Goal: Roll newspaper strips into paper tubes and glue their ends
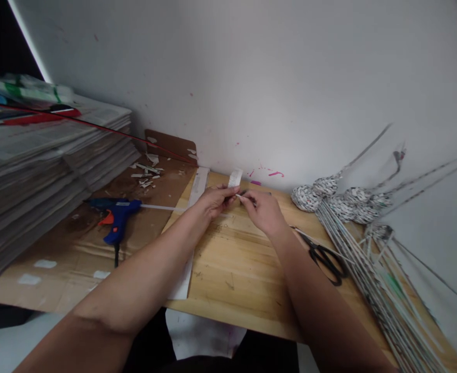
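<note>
Your left hand (217,200) pinches the paper strip (235,177), your right hand (262,208) grips its rolled-thin end: keep pressure light, even.

smooth wooden tabletop (236,280), matt paper strip (235,178)

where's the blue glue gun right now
Head view, left side: the blue glue gun lies on the cardboard, between the newspaper stack and the left forearm.
</note>
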